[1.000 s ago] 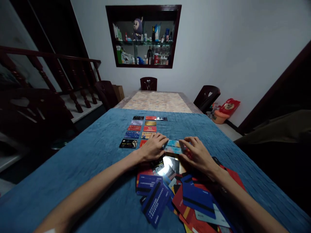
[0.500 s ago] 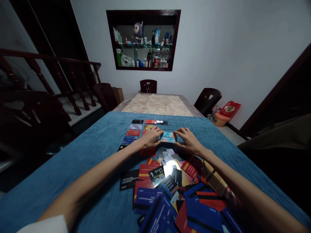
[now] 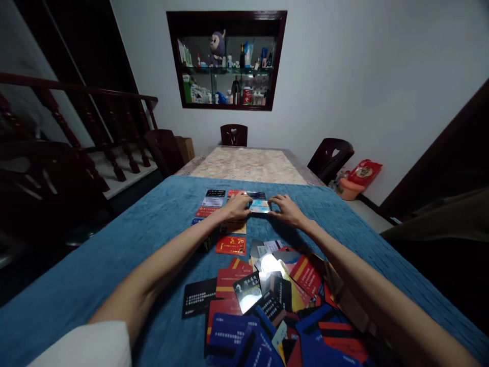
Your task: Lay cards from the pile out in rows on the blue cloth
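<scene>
Head view: light-blue card gripped at both short ends, fingers of left hand and right hand closed to a pinch. Best held level, squared to dark card just beyond.

Thin, smooth plastic cards lie toward 6 o'clock, glossy enough that a white glare burns on some. The light-blue card near the middle has the same plastic sheen. Beneath them, the blue cloth looks soft, matt and lightly ribbed. At 12 o'clock the bare end of the table is smooth, with a faint shine. The chair beyond is dark, polished wood; the bag at 3 o'clock is shiny, creased plastic.
</scene>
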`<state>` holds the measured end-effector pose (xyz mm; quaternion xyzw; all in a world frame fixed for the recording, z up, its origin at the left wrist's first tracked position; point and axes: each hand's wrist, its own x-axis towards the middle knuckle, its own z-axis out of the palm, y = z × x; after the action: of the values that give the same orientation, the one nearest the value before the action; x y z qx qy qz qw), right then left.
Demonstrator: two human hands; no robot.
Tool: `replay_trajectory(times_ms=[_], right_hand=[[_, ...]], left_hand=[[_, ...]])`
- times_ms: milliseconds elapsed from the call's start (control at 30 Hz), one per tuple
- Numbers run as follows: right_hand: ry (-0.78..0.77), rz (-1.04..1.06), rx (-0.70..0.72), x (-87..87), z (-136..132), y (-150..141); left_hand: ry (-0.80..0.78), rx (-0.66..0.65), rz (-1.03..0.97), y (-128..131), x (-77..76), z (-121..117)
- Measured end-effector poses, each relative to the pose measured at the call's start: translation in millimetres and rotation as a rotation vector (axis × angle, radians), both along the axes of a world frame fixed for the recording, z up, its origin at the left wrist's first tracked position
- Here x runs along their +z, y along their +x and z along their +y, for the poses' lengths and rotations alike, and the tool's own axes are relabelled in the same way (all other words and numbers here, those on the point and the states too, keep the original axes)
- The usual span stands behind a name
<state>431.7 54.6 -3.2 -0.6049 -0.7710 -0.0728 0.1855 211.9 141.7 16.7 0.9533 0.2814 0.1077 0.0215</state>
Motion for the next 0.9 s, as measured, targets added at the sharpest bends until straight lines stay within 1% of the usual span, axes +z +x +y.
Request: replay_trajectory(times_ms=[167,433,600,900], right_hand=[[-0.030,0.014,0.004,-5.9,20,8],[-0.073,0.043,0.016,-11.8,41,13],[-0.086,0.062,0.011,-15.0,49,14],[-0.116,0.087,-0.015,-19.7,56,17]], left_hand=[[-0.008,0.027,0.023,10,-6.1,15],[-0.013,0.056,0.056,16,-7.6,24],[-0.017,0.066,0.072,16,-8.9,29],[-0.019,0.073,0.099,21,-8.2,29]])
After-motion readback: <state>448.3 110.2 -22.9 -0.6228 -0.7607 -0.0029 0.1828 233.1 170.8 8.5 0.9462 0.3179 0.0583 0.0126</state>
